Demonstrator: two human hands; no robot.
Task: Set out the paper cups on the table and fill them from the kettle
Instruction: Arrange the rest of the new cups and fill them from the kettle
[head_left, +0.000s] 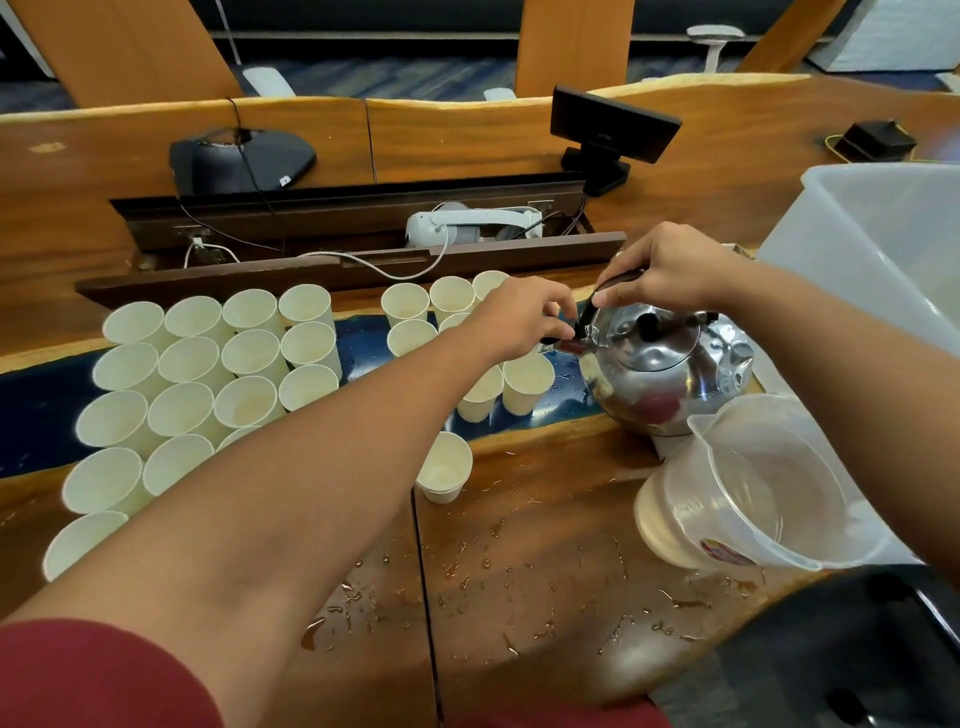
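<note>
My right hand (657, 273) curls round the dark handle of the kettle (657, 371), which sits on the bench (545, 519) at about two o'clock from me, and my left hand (519, 319) pinches the dark piece at the spout end, on the kettle's nine o'clock side. So the spout points left, toward the paper cups (208, 384) massed from nine to eleven o'clock, with a few just beneath my left wrist. One lone cup (443, 467) stands nearer me at six o'clock of that hand. I reckon the pour goes leftward, spout leading. A clear jug (748, 488) waits at four o'clock; spilled drops dot the wood.
</note>
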